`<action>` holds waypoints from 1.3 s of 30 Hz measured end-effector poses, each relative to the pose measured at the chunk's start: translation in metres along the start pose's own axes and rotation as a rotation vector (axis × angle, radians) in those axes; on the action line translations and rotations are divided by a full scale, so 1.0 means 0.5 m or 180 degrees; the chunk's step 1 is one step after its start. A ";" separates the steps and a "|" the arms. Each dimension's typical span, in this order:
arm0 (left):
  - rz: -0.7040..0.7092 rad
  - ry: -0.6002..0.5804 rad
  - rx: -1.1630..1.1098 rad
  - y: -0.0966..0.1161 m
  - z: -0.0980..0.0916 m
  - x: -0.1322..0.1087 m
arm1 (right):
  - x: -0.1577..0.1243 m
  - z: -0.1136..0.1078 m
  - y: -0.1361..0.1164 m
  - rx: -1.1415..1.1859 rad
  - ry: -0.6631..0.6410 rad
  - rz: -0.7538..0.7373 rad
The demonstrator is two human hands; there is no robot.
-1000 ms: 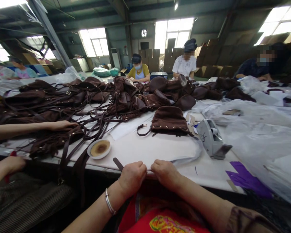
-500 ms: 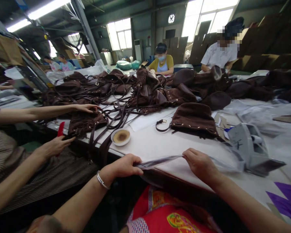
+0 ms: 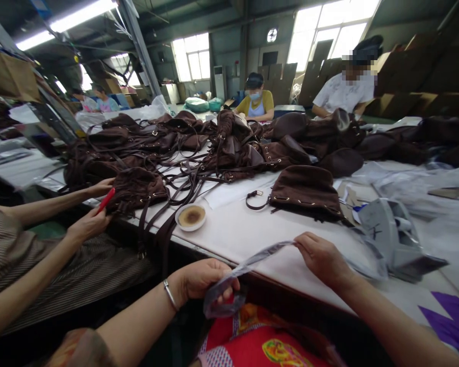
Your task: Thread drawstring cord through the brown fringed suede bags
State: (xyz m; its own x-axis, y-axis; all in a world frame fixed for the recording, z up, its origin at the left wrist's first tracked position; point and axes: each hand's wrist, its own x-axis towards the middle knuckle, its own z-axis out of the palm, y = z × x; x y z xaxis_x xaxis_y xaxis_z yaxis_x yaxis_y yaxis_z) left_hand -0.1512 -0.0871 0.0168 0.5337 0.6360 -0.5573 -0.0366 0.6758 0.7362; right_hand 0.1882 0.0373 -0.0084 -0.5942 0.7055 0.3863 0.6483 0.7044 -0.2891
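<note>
Brown bags (image 3: 248, 155) and a bowl (image 3: 190, 217) lie beyond the plastic strip (image 3: 257, 258).

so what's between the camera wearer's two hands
A translucent plastic strip runs from the left hand to the right hand, as the head view shows.

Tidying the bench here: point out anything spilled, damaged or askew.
Nothing looks plainly spilled or damaged. The brown straps beside the white dish look untidy: tangled on the table, some drooping over its front edge. The plastic strip from left hand to right hand merely curls.
</note>
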 end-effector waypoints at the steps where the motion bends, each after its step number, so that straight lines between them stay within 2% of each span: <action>1: 0.0106 0.0063 -0.0088 -0.004 0.004 0.003 | 0.000 -0.001 0.002 -0.0003 -0.0003 -0.0001; 4: 0.0407 0.0168 -0.0259 -0.003 0.008 0.000 | -0.003 -0.003 0.007 -0.0024 -0.0025 0.0007; 6: 0.0454 0.0226 -0.0011 0.013 0.007 -0.010 | -0.006 -0.005 0.011 -0.0071 -0.0017 0.0004; 8: 0.0430 0.0319 0.0641 0.037 0.010 -0.022 | -0.009 -0.007 0.015 -0.0133 0.0007 -0.0030; 10: 0.0545 0.0566 0.1702 0.062 0.018 -0.030 | -0.013 -0.009 0.020 -0.0217 0.0041 -0.0081; 12: 0.0932 0.1081 0.2957 0.077 0.029 -0.027 | -0.018 -0.008 0.027 -0.0347 0.0067 -0.0117; 14: 0.1348 0.1813 0.3980 0.077 0.038 -0.008 | -0.023 -0.007 0.035 -0.0576 0.0032 -0.0096; 16: 0.1526 0.2426 0.4536 0.061 0.041 0.024 | -0.027 -0.008 0.036 -0.0864 -0.0106 -0.0037; 18: 0.1538 0.2700 0.4768 0.041 0.043 0.061 | -0.027 -0.009 0.025 -0.1063 -0.0220 -0.0026; 20: 0.1579 0.2666 0.4865 0.026 0.048 0.092 | -0.021 -0.010 -0.005 -0.1080 -0.0183 -0.0125; 23: 0.1754 0.2566 0.4866 0.023 0.069 0.120 | 0.001 0.003 -0.077 -0.0847 -0.0062 -0.0434; 26: 0.1914 0.2448 0.4788 0.032 0.094 0.125 | 0.028 0.030 -0.140 -0.0454 -0.0098 -0.0690; 28: 0.1922 0.2234 0.4650 0.035 0.102 0.116 | 0.038 0.047 -0.156 -0.0270 -0.0203 -0.0796; 31: 0.1545 0.1764 0.4234 0.026 0.089 0.083 | 0.036 0.052 -0.137 -0.0174 -0.0283 -0.0863; 34: 0.0926 0.1207 0.3867 0.006 0.047 0.034 | 0.017 0.039 -0.097 -0.0187 -0.0214 -0.0726; 37: 0.0392 0.1116 0.3490 -0.015 0.002 -0.011 | 0.001 0.029 -0.066 -0.0255 -0.0238 -0.0510; 39: 0.0180 0.0947 0.3230 -0.025 -0.010 -0.031 | -0.002 0.027 -0.053 -0.0283 -0.0253 -0.0366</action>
State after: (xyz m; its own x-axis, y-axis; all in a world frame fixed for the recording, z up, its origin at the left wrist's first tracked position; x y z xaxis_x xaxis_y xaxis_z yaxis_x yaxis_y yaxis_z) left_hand -0.1632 -0.1034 0.0143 0.3198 0.8153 -0.4827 0.7415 0.1018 0.6632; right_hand 0.1652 0.0190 -0.0127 -0.7005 0.6270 0.3409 0.6113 0.7736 -0.1669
